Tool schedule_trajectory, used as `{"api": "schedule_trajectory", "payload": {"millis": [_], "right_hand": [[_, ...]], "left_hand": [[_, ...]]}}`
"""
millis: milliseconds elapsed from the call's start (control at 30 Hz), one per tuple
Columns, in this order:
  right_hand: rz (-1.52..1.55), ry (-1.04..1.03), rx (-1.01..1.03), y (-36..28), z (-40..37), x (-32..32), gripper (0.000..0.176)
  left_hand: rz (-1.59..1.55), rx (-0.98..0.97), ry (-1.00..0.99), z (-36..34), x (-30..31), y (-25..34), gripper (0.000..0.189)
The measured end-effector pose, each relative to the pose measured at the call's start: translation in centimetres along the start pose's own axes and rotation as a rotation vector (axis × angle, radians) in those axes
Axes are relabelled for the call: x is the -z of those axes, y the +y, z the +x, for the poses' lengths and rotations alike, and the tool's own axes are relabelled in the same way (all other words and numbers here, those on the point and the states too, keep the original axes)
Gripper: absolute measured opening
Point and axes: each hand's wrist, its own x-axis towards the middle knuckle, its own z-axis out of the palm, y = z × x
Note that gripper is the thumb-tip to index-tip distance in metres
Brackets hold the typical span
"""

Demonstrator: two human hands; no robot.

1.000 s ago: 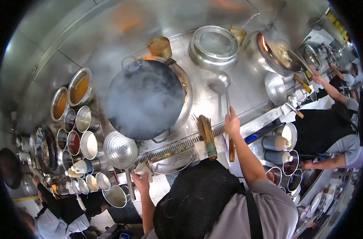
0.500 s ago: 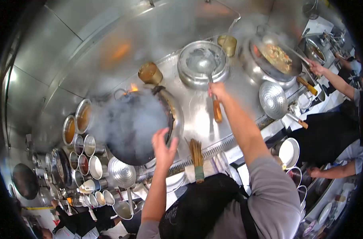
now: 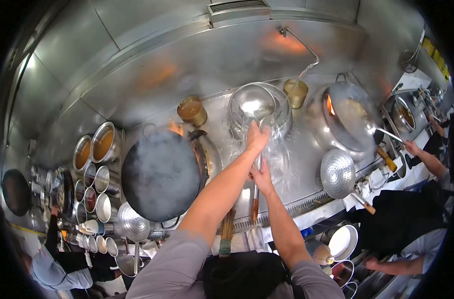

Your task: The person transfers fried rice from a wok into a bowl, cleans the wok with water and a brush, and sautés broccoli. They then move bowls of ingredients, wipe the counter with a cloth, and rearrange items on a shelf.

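A metal ladle (image 3: 255, 197) with a wooden handle end lies between my hands, its shiny bowl over the round metal basin (image 3: 286, 107) at the centre of the range. My left hand (image 3: 257, 138) reaches across and is closed around the upper handle, just below the bowl. Lower on the same handle, my right hand (image 3: 262, 177) is closed around the shaft, its fingers partly hidden. Water (image 3: 282, 154) splashes over the basin's near side onto the steel top. To the left, a smoking black wok (image 3: 160, 192) sits over a burner with a flame behind it.
A perforated strainer (image 3: 134, 221) and sauce containers (image 3: 102, 142) stand left. A bamboo brush (image 3: 227, 231) lies at the front edge. Two brass-coloured cans (image 3: 192, 110) stand behind. On the right, a co-worker's hand (image 3: 412, 148) holds a ladle at another wok (image 3: 354, 119), near another strainer (image 3: 337, 173).
My left hand has moved from beside the wok to the ladle's upper handle. My right hand has shifted lower along the handle. Water now splashes from the basin.
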Motion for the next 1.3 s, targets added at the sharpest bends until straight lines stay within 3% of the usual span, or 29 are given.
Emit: {"api": "schedule_trajectory", "payload": {"millis": [33, 100, 133, 167, 200, 233, 333, 433, 567, 633, 667, 733, 800, 867, 1000, 1100, 1200, 1300], "right_hand": [[-0.112, 0.023, -0.119, 0.2, 0.2, 0.3, 0.024], [-0.299, 0.016, -0.298, -0.8, -0.3, 1.2, 0.034], [-0.307, 0.015, -0.3, 0.2, 0.0, 2.2, 0.034], [-0.486, 0.099, -0.121, 1.7, 0.6, 3.2, 0.037], [-0.66, 0.178, 0.06, 2.6, 0.9, 3.9, 0.04], [-0.621, 0.213, 0.067, 1.7, 1.0, 4.3, 0.042], [-0.785, 0.225, 0.104, -1.2, 3.4, 5.6, 0.036], [-0.996, 0.231, 0.108, -1.7, 7.7, 6.6, 0.03], [-1.193, 0.134, -0.04, 0.4, 13.5, 7.8, 0.027], [-0.529, 0.041, -0.461, -2.1, 13.6, 7.0, 0.024], [-0.539, 0.04, -0.458, -2.6, 13.3, 7.4, 0.024], [0.027, -0.099, -0.637, -3.5, 12.0, 8.0, 0.029], [0.032, -0.016, -0.57, -4.3, 9.3, 7.4, 0.027], [0.12, -0.022, -0.57, -6.2, 6.3, 7.3, 0.017], [0.164, -0.054, -0.594, -11.5, 1.3, 4.9, 0.024], [0.175, -0.154, -0.664, -15.8, -1.8, 2.4, 0.025], [0.138, -0.269, -0.71, -19.4, -4.8, -1.0, 0.026], [-0.12, -0.369, -0.761, -21.1, -7.0, -5.1, 0.03]], "left_hand": [[-0.022, -0.063, 0.082, 0.1, -0.6, 0.3, 0.044], [-0.001, -0.037, 0.022, 0.3, -1.1, 0.5, 0.044], [0.029, -0.009, -0.039, 0.4, -1.2, 0.4, 0.044], [0.023, -0.003, -0.035, 0.2, -1.2, 0.1, 0.044], [0.124, -0.164, -0.024, -0.1, -1.2, -1.0, 0.045], [0.228, -0.321, -0.012, -1.0, -0.9, -1.7, 0.047], [0.236, -0.336, -0.139, -4.3, 3.4, -2.5, 0.05], [0.187, -0.352, -0.123, -8.1, 8.5, -4.9, 0.049], [0.059, -0.141, -0.143, -14.0, 16.3, -8.8, 0.035], [-0.04, -0.044, -0.039, -16.7, 20.2, -12.3, 0.031], [-0.103, 0.027, 0.002, -18.1, 22.4, -12.7, 0.03], [-0.176, 0.064, 0.12, -20.8, 26.7, -14.1, 0.029], [-0.2, 0.036, 0.234, -22.6, 30.0, -15.4, 0.03], [-0.028, 0.193, 0.343, -24.0, 33.0, -14.8, 0.028], [-0.115, 0.126, 0.383, -21.6, 34.6, -19.7, 0.025], [-0.177, 0.246, 0.422, -18.3, 32.5, -17.5, 0.026], [-0.278, 0.342, 0.306, -14.7, 29.9, -15.5, 0.028], [-0.264, 0.333, 0.285, -12.1, 27.4, -14.4, 0.028]]}}
